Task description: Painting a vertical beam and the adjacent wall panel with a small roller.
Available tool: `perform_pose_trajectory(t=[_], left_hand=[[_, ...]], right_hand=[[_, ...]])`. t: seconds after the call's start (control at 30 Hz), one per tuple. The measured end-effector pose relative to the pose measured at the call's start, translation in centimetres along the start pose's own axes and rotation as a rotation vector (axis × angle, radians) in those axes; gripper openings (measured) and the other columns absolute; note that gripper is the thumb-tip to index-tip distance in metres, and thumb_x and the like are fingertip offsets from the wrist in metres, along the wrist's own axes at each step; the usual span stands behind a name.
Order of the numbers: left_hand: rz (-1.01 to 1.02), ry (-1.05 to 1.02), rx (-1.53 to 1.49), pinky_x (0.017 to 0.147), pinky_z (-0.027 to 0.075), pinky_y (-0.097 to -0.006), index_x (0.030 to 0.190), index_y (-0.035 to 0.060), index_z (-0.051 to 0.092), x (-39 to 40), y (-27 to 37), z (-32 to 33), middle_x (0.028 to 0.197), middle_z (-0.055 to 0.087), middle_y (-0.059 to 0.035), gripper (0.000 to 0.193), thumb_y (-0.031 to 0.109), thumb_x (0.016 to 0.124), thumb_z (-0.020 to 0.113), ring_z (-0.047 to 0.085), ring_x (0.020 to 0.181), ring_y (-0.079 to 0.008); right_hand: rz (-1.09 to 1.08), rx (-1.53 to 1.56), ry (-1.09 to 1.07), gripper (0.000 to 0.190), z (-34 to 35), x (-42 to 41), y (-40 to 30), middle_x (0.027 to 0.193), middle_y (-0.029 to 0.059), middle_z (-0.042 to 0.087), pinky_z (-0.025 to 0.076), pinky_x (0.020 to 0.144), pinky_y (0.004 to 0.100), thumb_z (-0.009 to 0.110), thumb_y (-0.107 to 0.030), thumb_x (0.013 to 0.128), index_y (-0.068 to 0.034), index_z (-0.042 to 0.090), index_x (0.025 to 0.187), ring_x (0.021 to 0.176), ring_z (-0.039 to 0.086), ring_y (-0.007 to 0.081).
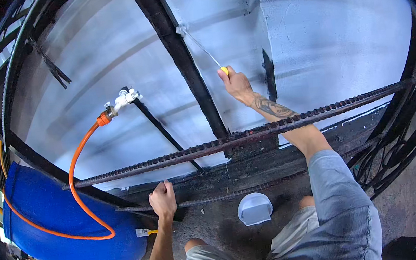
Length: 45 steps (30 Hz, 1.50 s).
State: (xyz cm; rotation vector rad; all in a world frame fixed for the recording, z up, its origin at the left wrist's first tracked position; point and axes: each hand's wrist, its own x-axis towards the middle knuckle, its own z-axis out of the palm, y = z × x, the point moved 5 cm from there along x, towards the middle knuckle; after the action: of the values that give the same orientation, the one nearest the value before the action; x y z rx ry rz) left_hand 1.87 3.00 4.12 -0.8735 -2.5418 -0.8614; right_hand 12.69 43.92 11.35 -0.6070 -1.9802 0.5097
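Note:
My right hand (238,84) grips the yellow handle of a small paint roller (204,49). Its thin wire frame reaches up to a white roller head (182,29) at the edge of a black vertical post (189,63), against the pale painted wall (218,21). My right forearm passes behind a ribbed steel rebar (291,121). My left hand (163,199) is closed in a fist near the lower rebar (219,197); I cannot tell whether it touches the bar. Beside my left forearm is a paintbrush (142,232), part of its yellow handle hidden.
A white container (255,208) sits on the floor before my knees. At left, an orange hose (76,160) runs from a white tap (126,98) across a blue barrel (68,219). Black metal framing (411,60) curves along the right, and a black pipe (165,131) stands below the tap.

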Motion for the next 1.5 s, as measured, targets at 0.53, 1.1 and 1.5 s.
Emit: perform_pose_trajectory(t=[0.53,1.1,1.5], left_hand=[[0.036,0.086,0.002,0.053,0.045,-0.0453,0.059,-0.0014,0.055,-0.3,-0.2,-0.2,0.055,0.055,-0.0207,0.039,0.025,0.088,0.055,0.058,0.054,-0.0398],[0.086,0.084,-0.018,0.050,0.044,-0.0446,0.057,0.0002,0.053,-0.5,-0.3,-0.5,0.054,0.054,-0.0208,0.036,0.021,0.086,0.056,0.057,0.050,-0.0391],[0.078,0.112,-0.018,0.050,0.044,-0.0439,0.059,-0.0015,0.054,-0.2,-0.1,-0.6,0.053,0.053,-0.0212,0.035,0.020,0.086,0.056,0.057,0.049,-0.0389]], right_hand=[[-0.067,0.061,0.149,0.044,-4.8,11.1,-9.1,0.073,0.0266,0.061,0.046,0.065,0.0538,0.041,-0.044,0.096,-0.002,0.053,0.095,0.071,0.059,0.0480],[-0.138,0.004,0.279,0.045,-6.9,13.8,-10.0,0.069,0.0253,0.062,0.046,0.067,0.0546,0.043,-0.045,0.095,-0.002,0.057,0.094,0.070,0.059,0.0478],[-0.244,-0.006,0.373,0.045,-5.9,12.9,-10.0,0.067,0.0245,0.061,0.047,0.060,0.0530,0.046,-0.046,0.094,-0.004,0.058,0.091,0.063,0.060,0.0444]])
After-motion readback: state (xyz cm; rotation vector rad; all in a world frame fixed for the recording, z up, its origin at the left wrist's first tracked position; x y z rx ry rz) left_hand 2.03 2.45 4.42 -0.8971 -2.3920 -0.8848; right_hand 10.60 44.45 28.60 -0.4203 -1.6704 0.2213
